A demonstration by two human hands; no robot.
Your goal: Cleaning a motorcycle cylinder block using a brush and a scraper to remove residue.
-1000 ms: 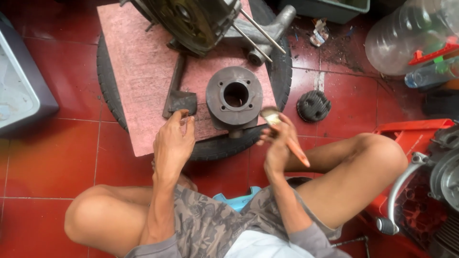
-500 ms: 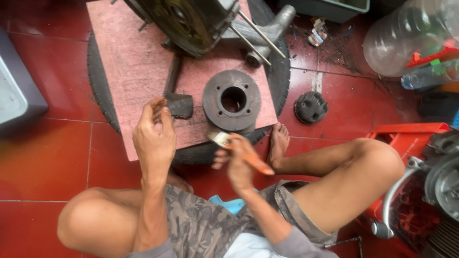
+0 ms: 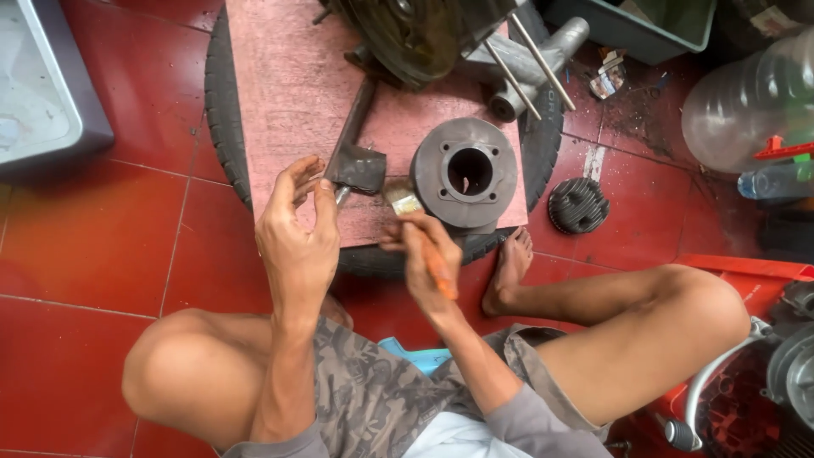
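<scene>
I sit on a red tiled floor before a reddish board (image 3: 288,93) laid on a tyre (image 3: 222,127). My left hand (image 3: 297,237) pinches a small metal piece at the near end of a dark arm-shaped part (image 3: 354,157). My right hand (image 3: 428,254) grips a paintbrush with an orange handle (image 3: 405,203). Its bristles sit between the dark part and a round grey engine cylinder (image 3: 465,174) standing on the board. A dark engine casing with long studs (image 3: 424,34) fills the board's far end.
A finned cylinder head (image 3: 578,205) lies on the floor right of the tyre. A clear plastic jug (image 3: 746,93) and green bin (image 3: 653,30) stand far right. A grey tray (image 3: 42,93) is at the left, red machinery (image 3: 763,373) by my right knee.
My right hand has swung the brush left, from right of the cylinder to the dark part. My left hand has moved up to that part's near end.
</scene>
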